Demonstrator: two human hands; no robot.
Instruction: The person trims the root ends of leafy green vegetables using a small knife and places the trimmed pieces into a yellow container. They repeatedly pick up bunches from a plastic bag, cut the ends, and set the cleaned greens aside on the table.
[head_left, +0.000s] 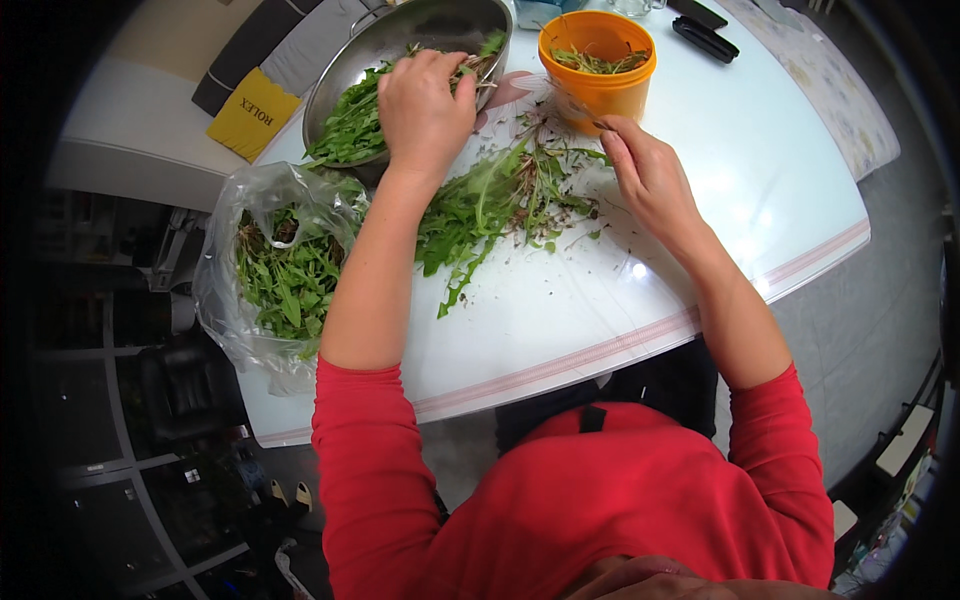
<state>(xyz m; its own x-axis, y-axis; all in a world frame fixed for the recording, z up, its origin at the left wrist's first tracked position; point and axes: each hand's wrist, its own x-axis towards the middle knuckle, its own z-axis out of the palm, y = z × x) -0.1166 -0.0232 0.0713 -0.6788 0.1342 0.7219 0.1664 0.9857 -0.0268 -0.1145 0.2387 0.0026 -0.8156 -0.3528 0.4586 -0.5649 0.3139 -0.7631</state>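
On the pale glossy table stood an orange bucket of scraps, with a metal bowl of leaves to its left, loose greens to its front left, and a plastic bag of more greens farther that way. Beside the bucket, the right hand clasped a thin tool, perhaps a knife, while the left hand curled over the bowl, though whether it gripped anything could not be told. Dirt in front of the bucket could ride into the bowl on scooped greens, and the tool could nick the left hand if brought close.
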